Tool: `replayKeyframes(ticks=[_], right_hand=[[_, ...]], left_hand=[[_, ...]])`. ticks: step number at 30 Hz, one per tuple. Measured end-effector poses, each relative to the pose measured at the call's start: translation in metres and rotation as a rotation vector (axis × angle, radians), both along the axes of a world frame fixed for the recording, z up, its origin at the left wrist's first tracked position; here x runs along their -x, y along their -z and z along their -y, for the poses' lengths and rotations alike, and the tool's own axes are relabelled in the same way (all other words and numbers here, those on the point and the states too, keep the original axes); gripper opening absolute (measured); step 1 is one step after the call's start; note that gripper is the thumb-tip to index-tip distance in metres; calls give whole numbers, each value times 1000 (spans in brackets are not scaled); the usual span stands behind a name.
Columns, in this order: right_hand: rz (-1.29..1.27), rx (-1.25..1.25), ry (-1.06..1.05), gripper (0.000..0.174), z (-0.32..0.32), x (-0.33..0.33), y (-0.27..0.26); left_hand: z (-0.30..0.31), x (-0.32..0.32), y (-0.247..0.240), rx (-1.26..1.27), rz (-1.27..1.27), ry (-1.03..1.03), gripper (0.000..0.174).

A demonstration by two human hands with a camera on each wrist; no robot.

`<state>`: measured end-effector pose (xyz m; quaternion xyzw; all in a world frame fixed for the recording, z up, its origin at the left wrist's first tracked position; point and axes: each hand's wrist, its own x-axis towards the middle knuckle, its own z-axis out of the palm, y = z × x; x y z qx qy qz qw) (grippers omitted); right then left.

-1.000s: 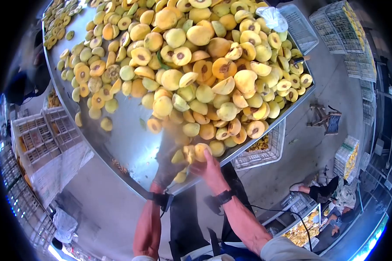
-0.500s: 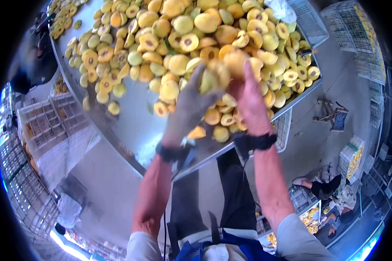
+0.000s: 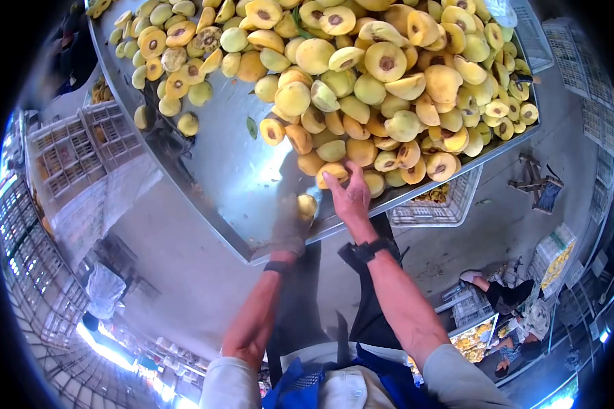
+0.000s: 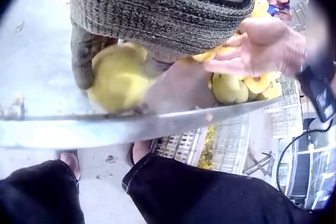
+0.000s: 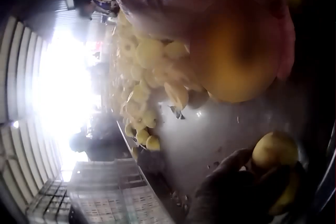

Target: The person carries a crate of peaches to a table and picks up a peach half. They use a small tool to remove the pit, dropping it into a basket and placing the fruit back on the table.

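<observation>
Halved yellow peaches (image 3: pixel 389 61) lie heaped on a metal table (image 3: pixel 218 163). My left hand (image 3: pixel 288 228), in a grey knitted glove, is at the table's near corner and blurred. Its fingers curl round a yellow peach (image 4: pixel 118 79), seen in the left wrist view just above the table's edge. My bare right hand (image 3: pixel 353 201) is at the near side of the heap. Between its thumb and fingers is an orange peach half (image 5: pixel 236 56), its cut face showing in the right wrist view.
A white crate (image 3: pixel 433 215) with peach pieces stands below the table's right edge. Stacked crates (image 3: pixel 82 150) stand at the left. A folding stool (image 3: pixel 539 184) is on the floor at right. Another person (image 3: pixel 525 320) sits beside crates at lower right.
Both hands reached forward into the heap half a second ago, then drew back toward the table's near edge. They moved apart, the left toward the corner. The head view has shifted.
</observation>
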<state>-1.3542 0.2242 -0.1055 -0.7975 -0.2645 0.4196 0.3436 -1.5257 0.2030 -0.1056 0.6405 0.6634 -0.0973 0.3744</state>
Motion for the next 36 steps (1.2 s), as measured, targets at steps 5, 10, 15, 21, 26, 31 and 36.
replayKeyframes(ticks=[5,10,15,21,26,31,36], right_hand=[[239,122,-78,53,-9,22,5],[-72,31,-68,53,1,13,22],[-374,44,-48,55,-6,3,16],[-525,63,-49,60,-3,-1,13],[-495,111,-134,67,-2,-7,8],[-537,134,-114,75,21,-6,20],[-409,173,-163,78,7,-4,8]], left_hand=[[-4,-3,3,1,46,-80,56],[-21,21,46,16,428,-339,54],[-90,-6,-8,248,545,-311,82],[-101,-9,-2,375,541,-255,89],[-90,1,5,435,613,-333,88],[-71,4,9,416,616,-286,90],[-82,-5,3,505,661,-382,94]])
